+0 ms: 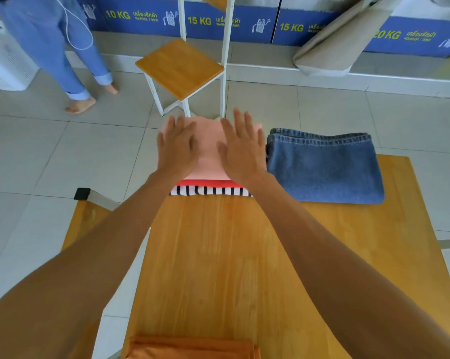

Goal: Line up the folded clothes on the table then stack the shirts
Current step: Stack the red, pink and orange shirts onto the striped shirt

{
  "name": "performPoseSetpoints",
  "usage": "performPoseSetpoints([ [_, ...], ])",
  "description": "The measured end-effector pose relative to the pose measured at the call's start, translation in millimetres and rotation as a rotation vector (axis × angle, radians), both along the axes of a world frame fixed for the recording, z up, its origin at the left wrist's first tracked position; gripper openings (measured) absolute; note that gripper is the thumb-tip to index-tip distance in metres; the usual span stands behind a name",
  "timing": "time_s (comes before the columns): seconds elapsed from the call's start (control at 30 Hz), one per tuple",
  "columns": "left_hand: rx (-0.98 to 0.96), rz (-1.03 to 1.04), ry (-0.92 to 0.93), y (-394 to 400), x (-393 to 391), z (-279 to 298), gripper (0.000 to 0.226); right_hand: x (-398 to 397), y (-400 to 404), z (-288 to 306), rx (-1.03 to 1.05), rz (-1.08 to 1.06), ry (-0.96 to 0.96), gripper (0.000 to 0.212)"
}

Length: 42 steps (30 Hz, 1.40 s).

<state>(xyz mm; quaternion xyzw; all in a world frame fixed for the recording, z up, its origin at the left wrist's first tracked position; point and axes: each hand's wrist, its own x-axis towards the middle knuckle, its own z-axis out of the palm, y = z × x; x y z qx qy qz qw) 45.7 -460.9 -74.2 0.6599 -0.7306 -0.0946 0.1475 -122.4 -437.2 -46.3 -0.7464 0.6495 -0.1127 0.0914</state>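
Pressing folded pink shirt [208, 149] flat onto red and striped shirts [211, 190]: left hand [177, 146], right hand [243, 149] spread open, nothing gripped; stack squared beside folded blue jeans [324, 169] on wooden counter [218, 255].

Both hands are motion-blurred: the left hand [176, 145] and right hand [240, 149] cover most of the pink shirt [208, 149], hiding its side edges. Beneath it, the red shirt [208, 183] and striped shirt [211, 190] show only thin front strips. The orange cloth [192, 348] is cut off by the bottom edge.
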Motion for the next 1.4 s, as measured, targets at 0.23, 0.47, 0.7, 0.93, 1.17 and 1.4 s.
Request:
performPoseSetpoints([
  [0.23,0.252,-0.001,-0.138,8.2,2.2,-22.6,0.057,-18.0,7.0,-45.9,0.228,-0.041,0.071,0.08],
  [0.47,0.361,-0.053,-0.114,1.4,8.2,-13.3,0.06,-21.6,14.8,-39.7,0.324,-0.198,0.012,0.093],
  [0.7,0.403,-0.056,0.012,41.1,34.8,26.7,0.055,-24.9,78.5,-17.7,0.228,-0.275,-0.147,0.07],
  [0.93,0.446,0.161,0.43,208.6,43.4,45.0,0.047,-12.2,232.4,-17.5,0.301,-0.416,-0.425,0.053],
  [1.17,0.477,0.24,0.45,369.0,58.6,6.8,0.038,-3.0,335.0,-36.9,0.452,-0.382,-0.321,0.052],
  [1.4,0.562,0.542,0.39,424.2,90.2,-4.2,0.063,5.8,390.1,-24.7,0.546,-0.55,-0.226,0.069],
])
